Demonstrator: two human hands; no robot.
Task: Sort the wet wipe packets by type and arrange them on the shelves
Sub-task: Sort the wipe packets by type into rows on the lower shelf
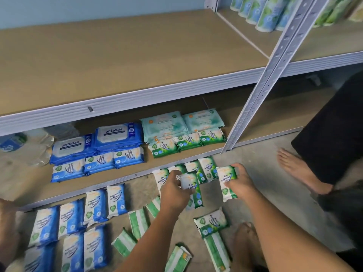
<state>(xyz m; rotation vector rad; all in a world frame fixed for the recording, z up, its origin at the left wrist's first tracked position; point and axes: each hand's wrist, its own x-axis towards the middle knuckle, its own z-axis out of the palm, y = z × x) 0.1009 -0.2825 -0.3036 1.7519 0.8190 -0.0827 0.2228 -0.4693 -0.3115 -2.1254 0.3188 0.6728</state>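
Observation:
My left hand (173,190) grips a green pine wipe packet (191,183) just above the floor. My right hand (240,182) holds a second green pine packet (225,183) upright beside it. More green packets (206,167) lie on the floor in front of the bottom shelf (117,177). On that shelf sit a row of green packets (186,143), a row of small blue packets (98,162), two large blue antabax packs (117,135) and pale teal packs (165,125). Several blue packets (94,208) lie on the floor at the left.
A white slotted upright post (261,91) slants down to the floor right of the green row. The wide middle shelf (127,55) above is bare; green and blue rolls (261,14) stand on the far right shelf. Another person's bare foot (300,169) is at right.

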